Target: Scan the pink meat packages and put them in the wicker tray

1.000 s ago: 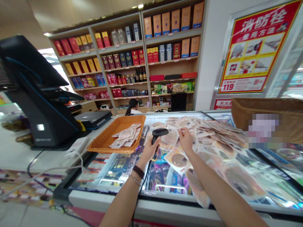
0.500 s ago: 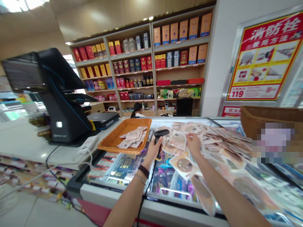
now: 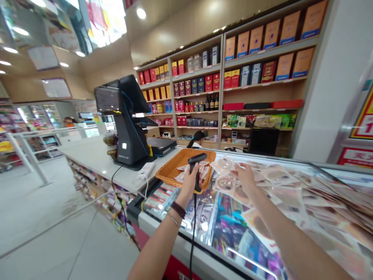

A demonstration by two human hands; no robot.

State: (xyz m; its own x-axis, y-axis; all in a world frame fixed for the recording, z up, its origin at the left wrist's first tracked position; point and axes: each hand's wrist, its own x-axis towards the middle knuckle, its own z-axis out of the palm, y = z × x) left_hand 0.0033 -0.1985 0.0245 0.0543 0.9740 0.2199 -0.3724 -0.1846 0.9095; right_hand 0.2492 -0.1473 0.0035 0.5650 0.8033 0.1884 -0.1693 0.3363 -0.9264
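My left hand (image 3: 190, 179), with beads and a thin bracelet at the wrist, is closed around the handle of a black barcode scanner (image 3: 198, 158). The scanner is upright in front of the wicker basket (image 3: 166, 173), its cable hanging down over the freezer edge. Several flat packets (image 3: 181, 177) lie inside the basket, partly hidden by the scanner. My right hand (image 3: 245, 175) pinches the edge of a clear flat packet (image 3: 223, 165) just right of the basket. Below that packet lies another packet (image 3: 225, 182). A spread of similar packets (image 3: 291, 194) covers the glass top on the right.
A glass-topped freezer (image 3: 204, 225) with colourful packages inside runs below my hands. On the white counter (image 3: 87, 151) to the left stand a cash register (image 3: 132, 128) and a flat black device (image 3: 161, 146). Shelves of boxes (image 3: 195, 83) line the back wall; a person (image 3: 198, 139) is behind the freezer.
The view has swung left. My left hand has brought the scanner in front of the basket. My right hand has moved a packet left, close to the scanner and the basket's edge.
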